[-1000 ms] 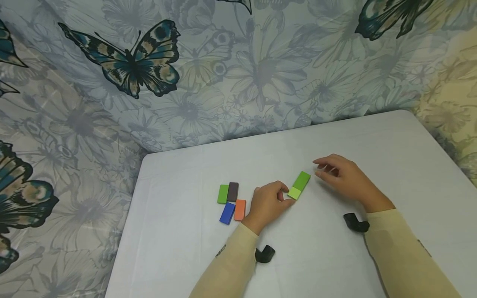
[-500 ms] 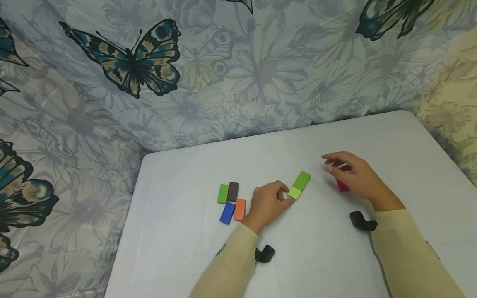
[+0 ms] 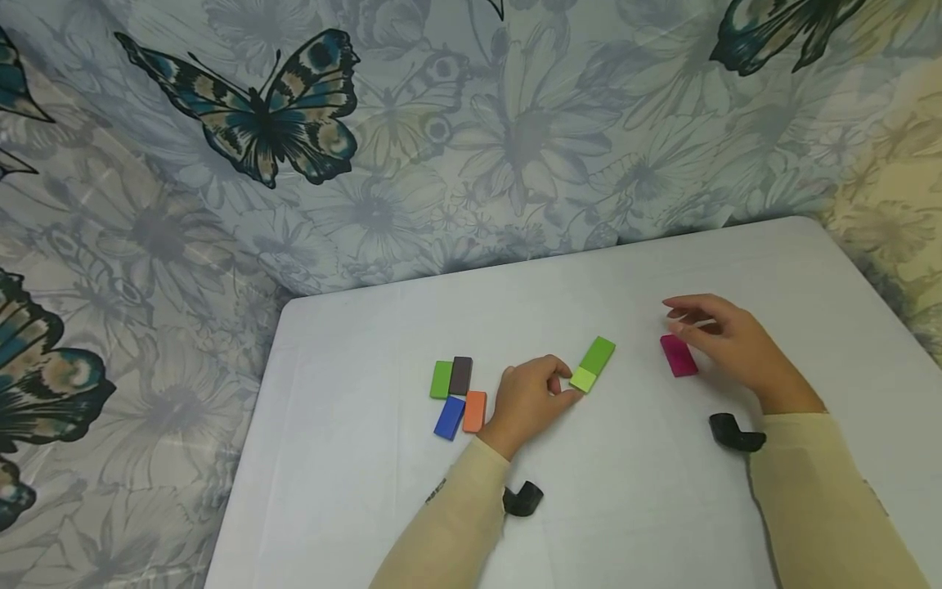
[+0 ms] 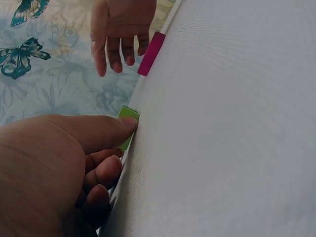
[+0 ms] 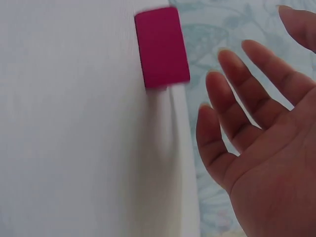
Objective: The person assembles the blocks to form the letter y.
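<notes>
Block [image 3: 679,356], magenta, right of frame centre, likely light and stiff, best pinched by long edges; right grip [image 3: 736,348] loose, holding nothing, left grip [image 3: 531,402] pinching lime piece [image 3: 582,379].

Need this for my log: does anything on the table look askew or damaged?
Slightly: left of the left hand, the blue block slants beside the straighter orange block, so they look uneven. No damage shows.

Wears long, cream sleeves [image 3: 827,491], with a small dark marking [image 3: 436,491] on the left one, and black, bent, rounded pieces [image 3: 523,500] near both cuffs [image 3: 491,458].
</notes>
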Demonstrator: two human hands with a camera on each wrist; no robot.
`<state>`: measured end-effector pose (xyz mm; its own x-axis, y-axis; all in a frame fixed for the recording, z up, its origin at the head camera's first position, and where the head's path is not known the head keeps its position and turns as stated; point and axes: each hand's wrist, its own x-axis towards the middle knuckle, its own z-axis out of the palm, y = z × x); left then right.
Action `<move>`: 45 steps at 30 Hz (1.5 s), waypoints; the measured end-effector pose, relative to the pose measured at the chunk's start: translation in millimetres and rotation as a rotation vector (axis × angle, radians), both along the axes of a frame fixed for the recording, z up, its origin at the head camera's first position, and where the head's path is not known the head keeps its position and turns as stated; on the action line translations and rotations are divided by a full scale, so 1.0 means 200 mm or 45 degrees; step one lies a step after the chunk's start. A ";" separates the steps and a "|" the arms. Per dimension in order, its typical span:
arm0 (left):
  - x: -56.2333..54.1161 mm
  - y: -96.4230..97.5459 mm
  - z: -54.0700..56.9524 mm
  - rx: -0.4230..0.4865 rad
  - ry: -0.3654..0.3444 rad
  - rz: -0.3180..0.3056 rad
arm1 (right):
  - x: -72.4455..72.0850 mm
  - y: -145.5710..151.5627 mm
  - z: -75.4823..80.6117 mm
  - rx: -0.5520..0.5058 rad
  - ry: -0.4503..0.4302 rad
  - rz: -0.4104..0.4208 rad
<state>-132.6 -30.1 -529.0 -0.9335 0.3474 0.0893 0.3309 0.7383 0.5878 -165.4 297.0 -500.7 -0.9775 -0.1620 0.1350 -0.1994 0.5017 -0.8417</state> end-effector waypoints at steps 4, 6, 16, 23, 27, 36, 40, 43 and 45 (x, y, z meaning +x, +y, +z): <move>0.00 0.00 0.01 0.003 0.000 0.001 | 0.01 0.05 -0.01 0.020 -0.037 -0.028; 0.00 0.00 0.01 0.004 0.000 0.001 | 0.01 0.08 -0.03 0.053 -0.057 -0.046; 0.00 -0.01 0.02 0.029 0.009 -0.009 | 0.01 0.15 -0.08 0.098 -0.271 -0.013; 0.01 -0.01 0.02 0.044 0.018 -0.011 | 0.00 0.18 -0.07 0.168 -0.409 0.091; 0.01 -0.01 0.02 0.041 0.019 -0.009 | 0.01 0.18 -0.06 0.162 -0.370 0.151; 0.00 -0.01 0.01 0.036 0.018 -0.007 | 0.03 0.21 -0.07 0.155 -0.193 0.341; 0.00 -0.01 0.01 0.024 0.007 -0.007 | 0.03 0.21 -0.06 0.158 -0.156 0.373; 0.00 -0.01 0.00 0.015 -0.009 -0.005 | 0.02 0.20 -0.07 0.160 -0.133 0.364; 0.00 -0.01 0.00 0.012 -0.017 -0.004 | 0.02 0.19 -0.08 0.154 -0.119 0.352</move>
